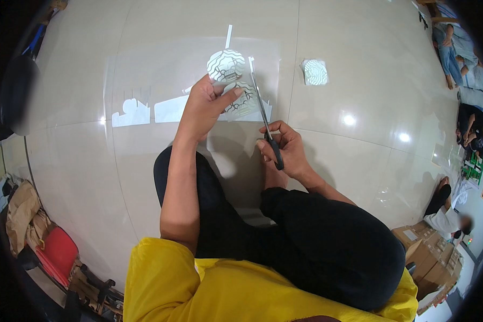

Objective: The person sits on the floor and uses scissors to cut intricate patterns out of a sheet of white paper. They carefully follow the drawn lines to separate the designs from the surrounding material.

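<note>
My left hand pinches a patterned sheet piece with a round white design at its top and a second wavy design below, partly behind my thumb. My right hand holds black-handled scissors by the loops, their long blades pointing up just right of the designs. The blades look nearly closed. A thin white strip lies beyond the round design. White cut-out scraps lie left of my left hand, and a larger white piece lies partly behind that hand.
A small stack of patterned rounds on clear squares lies on the tiled floor to the right. Cardboard boxes stand at the lower right, near a seated person. Other people sit along the right edge. A red chair is at the lower left.
</note>
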{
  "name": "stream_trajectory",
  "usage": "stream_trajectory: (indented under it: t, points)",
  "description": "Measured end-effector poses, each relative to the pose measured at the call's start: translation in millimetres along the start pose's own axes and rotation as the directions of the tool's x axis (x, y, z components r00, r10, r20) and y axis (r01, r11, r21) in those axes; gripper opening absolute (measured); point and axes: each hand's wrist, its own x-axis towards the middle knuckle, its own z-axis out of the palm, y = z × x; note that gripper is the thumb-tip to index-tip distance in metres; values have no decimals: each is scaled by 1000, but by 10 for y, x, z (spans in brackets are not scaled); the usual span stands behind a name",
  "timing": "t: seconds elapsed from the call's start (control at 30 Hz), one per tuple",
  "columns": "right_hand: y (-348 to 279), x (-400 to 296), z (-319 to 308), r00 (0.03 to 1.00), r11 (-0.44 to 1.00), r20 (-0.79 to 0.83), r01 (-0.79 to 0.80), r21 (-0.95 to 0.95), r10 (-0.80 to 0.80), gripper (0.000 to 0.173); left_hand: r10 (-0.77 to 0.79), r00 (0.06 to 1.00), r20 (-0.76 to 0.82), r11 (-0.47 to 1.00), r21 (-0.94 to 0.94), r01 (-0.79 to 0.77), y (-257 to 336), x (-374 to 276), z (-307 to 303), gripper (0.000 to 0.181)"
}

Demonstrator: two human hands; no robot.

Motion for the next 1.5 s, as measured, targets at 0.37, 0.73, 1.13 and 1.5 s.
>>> stream_trajectory:
  t: [0.37,0.73,1.13,1.5]
  points:
    - [-69,51,58,999,999,0,42,24,-42,32,45,999,20,998,-47,-44,-120,38,-18,41]
    - [-110,76,79,999,997,-10,34,65,-33,31,20,1000,10,998,-58,-19,-89,29,13,40]
    - [-133,89,52,1000,994,9,16,105,-17,34,-48,996,-77,993,-107,40,-177,61,-19,34]
    - [-115,175,63,997,991,59,31,129,-39,31,79,993,-93,992,-87,-87,-180,79,65,30]
